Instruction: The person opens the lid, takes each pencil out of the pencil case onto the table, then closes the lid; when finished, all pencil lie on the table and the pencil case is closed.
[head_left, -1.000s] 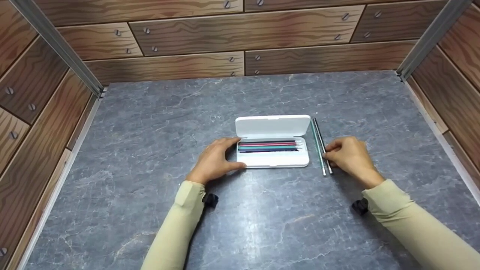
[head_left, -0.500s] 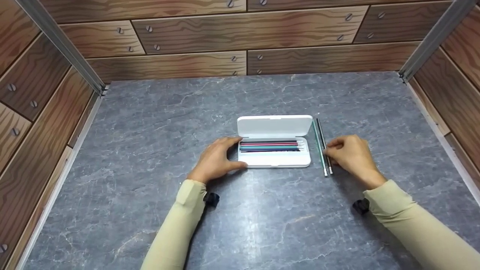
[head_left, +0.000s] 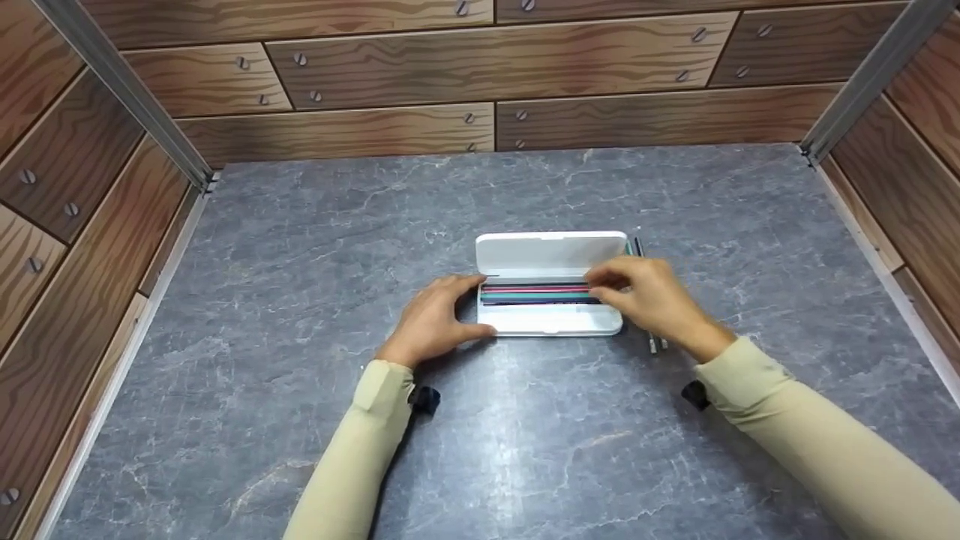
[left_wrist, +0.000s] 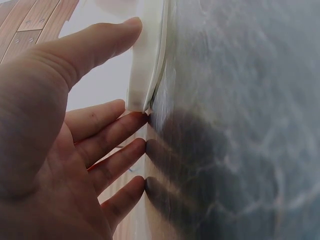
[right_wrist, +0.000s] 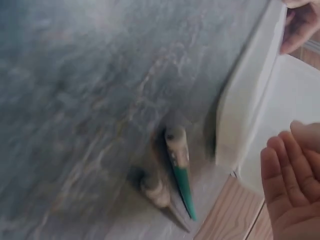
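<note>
An open white pencil case (head_left: 551, 322) lies flat with its lid raised. In it several pencils (head_left: 529, 295), dark, red, teal and blue, lie side by side. My left hand (head_left: 427, 319) holds the case's left end, thumb at the front edge and index finger at the back corner. My right hand (head_left: 660, 300) is over the right end, thumb and index fingertips at the pencil ends, which they hide; no pencil shows in its fingers in the right wrist view. To the right of the case lie a green pencil (right_wrist: 183, 187) and a dark pencil (head_left: 638, 246), partly hidden by that hand.
The grey marble-patterned tabletop (head_left: 337, 240) runs to wood-patterned walls (head_left: 390, 75) at the back and both sides. Metal posts (head_left: 142, 105) stand at the back corners. Black wrist cameras (head_left: 425, 400) sit below both wrists.
My right hand has left the two loose pencils and moved left over the case. Both loose pencils stay on the table. The left hand holds its place.
</note>
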